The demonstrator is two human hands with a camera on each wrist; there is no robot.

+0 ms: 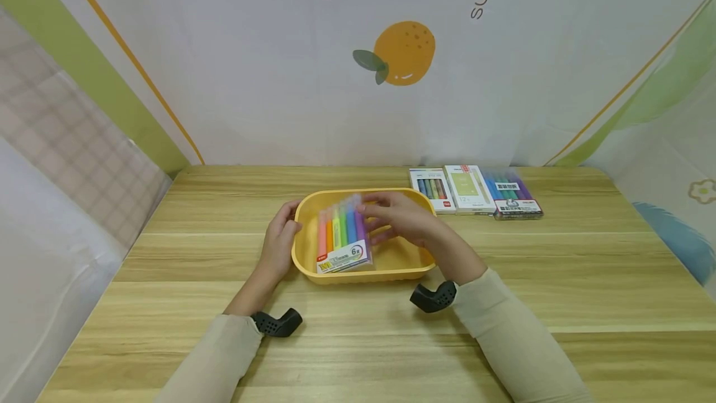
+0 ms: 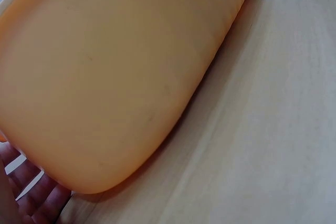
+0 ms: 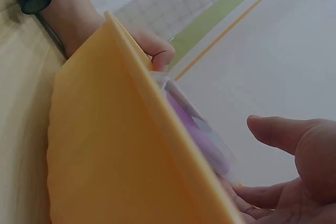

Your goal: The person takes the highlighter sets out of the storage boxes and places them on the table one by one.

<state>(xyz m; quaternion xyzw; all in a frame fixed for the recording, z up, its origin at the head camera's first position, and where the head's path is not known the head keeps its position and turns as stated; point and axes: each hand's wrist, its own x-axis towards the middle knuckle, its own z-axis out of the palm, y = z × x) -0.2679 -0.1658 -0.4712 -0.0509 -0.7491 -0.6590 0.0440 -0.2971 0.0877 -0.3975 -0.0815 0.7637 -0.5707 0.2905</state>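
A yellow plastic basket (image 1: 363, 277) stands on the table. My left hand (image 1: 278, 242) grips its left end, thumb over the rim and fingers along the outside wall (image 2: 115, 77). Inside leans a clear pack of rainbow-coloured highlighters (image 1: 342, 235), its white label toward me and its far end raised near the back rim. My right hand (image 1: 404, 218) reaches over the basket's right half with fingers spread, fingertips right at the pack's purple side. In the right wrist view the right thumb (image 3: 278, 132) stands apart from the pack (image 3: 202, 140), whose lower part is hidden behind the basket wall.
At the back right lie a white box with a window showing coloured sticks (image 1: 432, 189), a white and green box (image 1: 470, 188) and a clear pack of blue, green and purple pens (image 1: 510, 190). A printed cloth (image 1: 268, 92) hangs behind the wooden table (image 1: 168, 278).
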